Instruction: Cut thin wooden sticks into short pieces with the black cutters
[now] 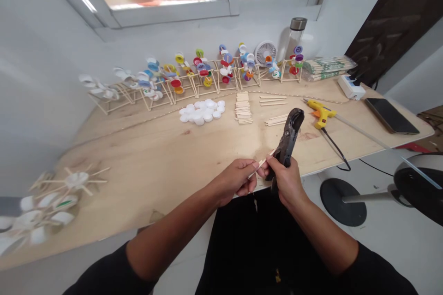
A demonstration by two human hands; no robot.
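My left hand [238, 179] pinches a thin wooden stick [265, 161] near the front edge of the wooden table [145, 166]. My right hand [285, 179] is wrapped round the handles of black cutting pliers [290, 140], which point up and away. The stick's far end reaches the pliers' jaws. Both hands hover close together over the table edge.
A pile of white bottle caps [202, 111], stacks of cut sticks [243, 108] and a yellow glue gun [320, 114] lie mid-table. Stick-and-cap wheel models [207, 73] line the back wall; more stand at the front left [51, 203]. A phone [391, 115], power strip, small fan and bottle sit right.
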